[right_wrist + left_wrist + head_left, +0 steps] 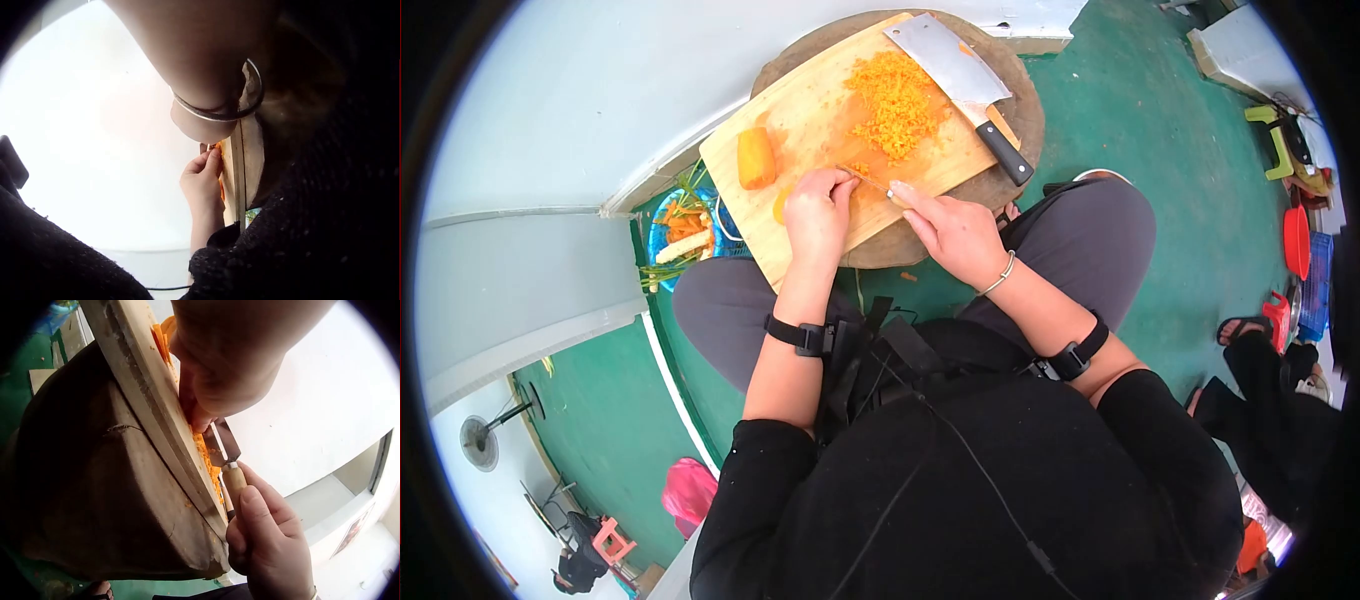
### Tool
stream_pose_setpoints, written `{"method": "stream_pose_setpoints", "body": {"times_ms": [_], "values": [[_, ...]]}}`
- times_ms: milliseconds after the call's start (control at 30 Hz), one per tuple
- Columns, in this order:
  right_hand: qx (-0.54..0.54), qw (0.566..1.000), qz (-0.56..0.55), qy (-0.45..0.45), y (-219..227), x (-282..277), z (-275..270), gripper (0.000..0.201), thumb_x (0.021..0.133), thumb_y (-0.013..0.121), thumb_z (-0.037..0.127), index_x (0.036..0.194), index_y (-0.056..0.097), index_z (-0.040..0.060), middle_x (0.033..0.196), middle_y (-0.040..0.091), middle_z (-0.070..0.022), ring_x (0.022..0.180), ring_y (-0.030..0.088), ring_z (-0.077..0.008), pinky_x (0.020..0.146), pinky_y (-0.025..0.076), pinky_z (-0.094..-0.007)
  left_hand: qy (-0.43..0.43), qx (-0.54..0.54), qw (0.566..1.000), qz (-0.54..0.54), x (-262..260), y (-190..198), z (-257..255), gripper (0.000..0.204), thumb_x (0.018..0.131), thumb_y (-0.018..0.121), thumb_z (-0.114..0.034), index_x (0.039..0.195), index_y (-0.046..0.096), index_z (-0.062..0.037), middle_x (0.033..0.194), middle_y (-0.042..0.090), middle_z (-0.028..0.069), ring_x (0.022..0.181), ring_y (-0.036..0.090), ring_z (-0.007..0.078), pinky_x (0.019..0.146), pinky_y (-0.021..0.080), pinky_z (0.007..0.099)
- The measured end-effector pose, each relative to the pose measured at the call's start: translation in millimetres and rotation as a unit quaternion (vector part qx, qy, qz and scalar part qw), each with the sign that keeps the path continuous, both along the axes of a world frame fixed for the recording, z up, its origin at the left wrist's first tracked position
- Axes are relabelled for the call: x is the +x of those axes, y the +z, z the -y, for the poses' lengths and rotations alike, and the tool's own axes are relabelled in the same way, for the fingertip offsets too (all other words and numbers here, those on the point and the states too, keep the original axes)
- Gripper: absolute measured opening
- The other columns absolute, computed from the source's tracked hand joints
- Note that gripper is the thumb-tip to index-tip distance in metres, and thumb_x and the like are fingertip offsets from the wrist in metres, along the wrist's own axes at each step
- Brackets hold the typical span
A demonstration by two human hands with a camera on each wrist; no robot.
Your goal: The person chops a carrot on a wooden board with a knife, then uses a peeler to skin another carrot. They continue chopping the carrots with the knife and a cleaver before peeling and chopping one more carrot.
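My right hand (960,238) grips the wooden handle of a slotted-blade peeler (234,481) over the near edge of the cutting board (810,110). At the far end of its blade, the thumb and fingers of my left hand (818,215) pinch the tip, with orange bits close by. Left of that hand, a thick peeled carrot chunk (755,158) lies on the board, and carrot slices (781,205) are partly hidden beneath the hand. Farther back sits a heap of finely chopped carrot (895,105). A cleaver (950,60) rests along the board's right side, its black handle toward me.
A round wooden block (1028,105) supports the board between my knees. Beside my left knee stands a blue basket (656,243) of peelings and green stalks. White wall borders the far left. Away to the right are a red basin (1297,243) and another person's legs (1270,400).
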State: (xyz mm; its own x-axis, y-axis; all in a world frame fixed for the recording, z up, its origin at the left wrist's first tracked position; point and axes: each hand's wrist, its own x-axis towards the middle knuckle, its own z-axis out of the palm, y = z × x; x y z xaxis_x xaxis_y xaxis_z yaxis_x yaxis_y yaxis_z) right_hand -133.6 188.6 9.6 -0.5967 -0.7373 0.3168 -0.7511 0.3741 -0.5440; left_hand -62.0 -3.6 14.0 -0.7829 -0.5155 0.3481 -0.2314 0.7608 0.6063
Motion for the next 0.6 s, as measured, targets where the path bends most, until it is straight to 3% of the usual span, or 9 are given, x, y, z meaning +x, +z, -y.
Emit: {"method": "stream_pose_setpoints", "body": {"times_ms": [333, 433, 533, 600], "values": [[0.022, 0.999, 0.015, -0.024, -6, 0, 4, 0.038, 0.093, 0.064, 0.026, 0.131, 0.063, 0.0225, 0.075, 0.069, -0.0105, 0.064, 0.067, -0.0291, 0.058, 0.054, -0.0413, 0.000, 0.016, 1.000, -0.011, 1, -3, 0, 0.008, 0.076, 0.078, -0.007, 0.078, 0.071, -0.0042, 0.080, 0.069, 0.0121, 0.074, 0.067, 0.0304, 0.067, 0.053, 0.0385], [-0.063, 0.998, 0.017, -0.017, -10, 1, 5, 0.038, 0.094, 0.063, 0.026, 0.131, 0.063, 0.0221, 0.077, 0.069, -0.0105, 0.066, 0.068, -0.0292, 0.058, 0.054, -0.0413, 0.000, 0.013, 1.000, -0.010, 1, -3, 1, 0.008, 0.076, 0.078, -0.007, 0.077, 0.071, -0.0042, 0.079, 0.069, 0.0119, 0.074, 0.067, 0.0302, 0.067, 0.053, 0.0384], [-0.057, 0.998, 0.021, -0.004, -2, 0, 1, 0.038, 0.094, 0.063, 0.027, 0.132, 0.062, 0.0219, 0.077, 0.069, -0.0103, 0.066, 0.068, -0.0290, 0.059, 0.054, -0.0415, 0.000, 0.012, 1.000, -0.011, 0, -2, 1, 0.008, 0.076, 0.079, -0.007, 0.077, 0.071, -0.0041, 0.079, 0.069, 0.0117, 0.073, 0.067, 0.0301, 0.067, 0.053, 0.0383], [0.028, 0.999, 0.023, 0.001, 2, 0, -1, 0.041, 0.095, 0.063, 0.023, 0.136, 0.060, 0.0205, 0.084, 0.071, -0.0102, 0.071, 0.069, -0.0279, 0.063, 0.055, -0.0396, 0.001, 0.012, 1.000, -0.013, 1, -2, 1, 0.008, 0.076, 0.079, -0.007, 0.076, 0.071, -0.0040, 0.078, 0.069, 0.0116, 0.073, 0.067, 0.0300, 0.066, 0.053, 0.0383]]}}
